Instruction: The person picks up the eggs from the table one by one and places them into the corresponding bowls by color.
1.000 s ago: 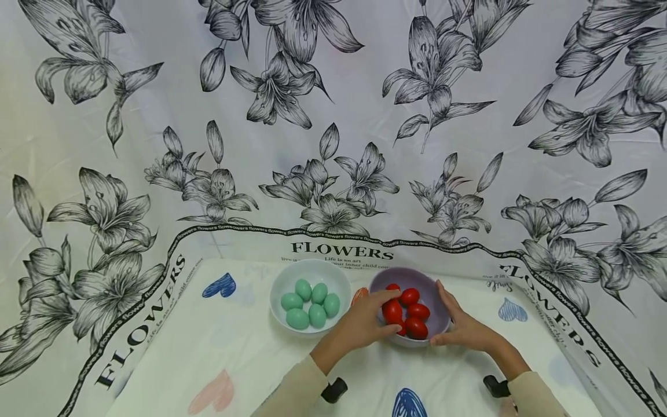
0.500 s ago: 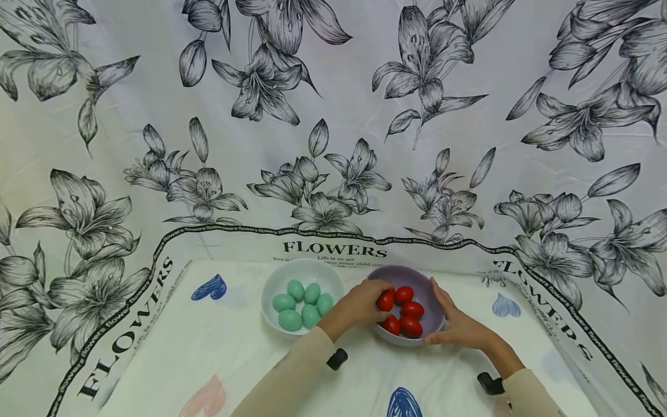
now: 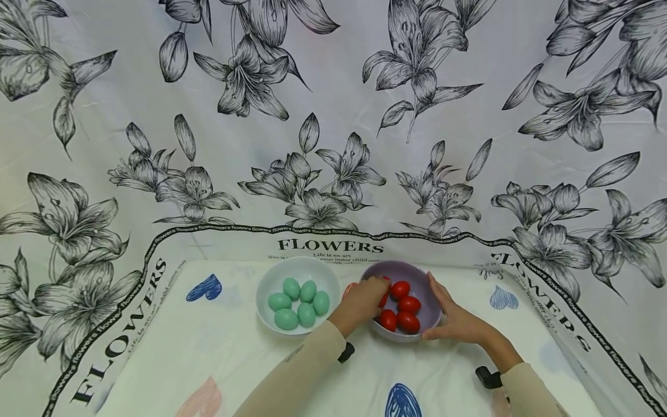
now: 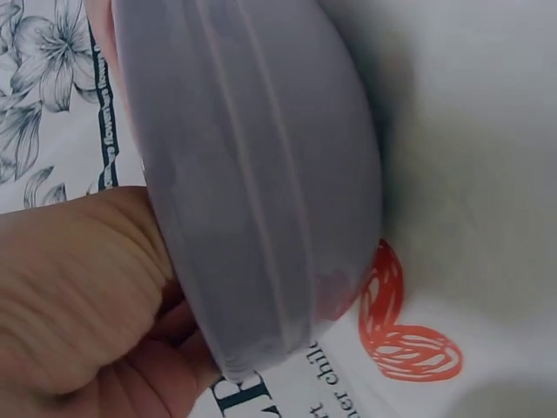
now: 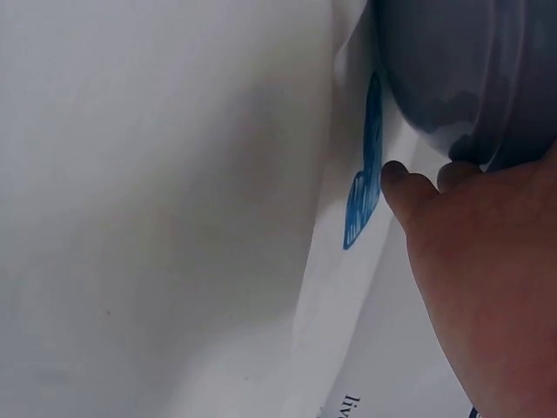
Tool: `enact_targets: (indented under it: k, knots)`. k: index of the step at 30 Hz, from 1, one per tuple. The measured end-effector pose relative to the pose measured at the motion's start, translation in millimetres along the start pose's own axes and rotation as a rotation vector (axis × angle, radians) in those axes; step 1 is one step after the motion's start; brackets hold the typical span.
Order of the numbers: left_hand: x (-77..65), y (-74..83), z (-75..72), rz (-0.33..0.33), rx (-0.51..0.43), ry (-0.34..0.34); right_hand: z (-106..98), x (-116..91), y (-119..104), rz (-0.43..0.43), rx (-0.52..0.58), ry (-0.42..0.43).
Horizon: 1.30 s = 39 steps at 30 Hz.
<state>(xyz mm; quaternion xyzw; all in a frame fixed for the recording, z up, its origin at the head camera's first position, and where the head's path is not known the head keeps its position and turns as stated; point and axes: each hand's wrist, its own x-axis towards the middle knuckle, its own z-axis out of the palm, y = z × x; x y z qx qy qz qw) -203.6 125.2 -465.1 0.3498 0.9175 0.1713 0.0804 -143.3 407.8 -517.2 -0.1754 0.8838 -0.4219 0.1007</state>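
Note:
My left hand [image 3: 365, 302] reaches over the left rim of a purple bowl [image 3: 428, 306], its fingers around a red egg [image 3: 384, 297] mostly hidden beneath them. Several other red eggs [image 3: 409, 322] lie in the same bowl. In the left wrist view, the left hand [image 4: 83, 296] is bent over the rim of the bowl [image 4: 252, 174], and its fingertips are partly hidden. Against the bowl's right side rests my right hand [image 3: 461, 322], with thumb and fingers spread along the wall. The right wrist view shows the right hand [image 5: 487, 261] touching the bowl's outside [image 5: 461, 78].
Left of the purple bowl stands a white bowl [image 3: 264, 284] with several pale green eggs [image 3: 286, 319]. Both bowls are on a white cloth [image 3: 224, 341] printed with hearts. Behind hangs a flower-patterned sheet [image 3: 333, 87]. Dark wrist devices [image 3: 488, 377] sit near both cuffs.
My left hand has shifted left within the purple bowl and turned over the red egg at its left side. The right hand stays on the bowl. The head view has shifted slightly.

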Motion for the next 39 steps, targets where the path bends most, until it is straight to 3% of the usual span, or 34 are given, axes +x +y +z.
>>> enact_targets:
  k: [6, 14, 27, 31, 35, 39]
  knots:
    - [4.6, 7.0, 3.9, -0.015, 0.039, 0.016, -2, 1, 2, -0.002, -0.003, 0.005]
    - [12.0, 6.9, 14.4, -0.030, 0.132, -0.040, 2, 1, 5, 0.017, 0.028, -0.004]
    - [7.7, 0.0, 8.9, -0.094, 0.120, -0.039, 6, 18, 12, 0.000, 0.036, -0.029]
    - [7.3, 0.2, 14.9, -0.098, 0.083, -0.052, 9, 12, 18, 0.005, 0.017, -0.027]
    - [-0.6, 3.2, 12.7, -0.064, 0.074, -0.028, 5, 0, 20, 0.009, -0.031, -0.021]
    - [-19.3, 9.5, -3.0, -0.029, 0.046, 0.057, -7, -14, 15, 0.010, -0.088, 0.002]
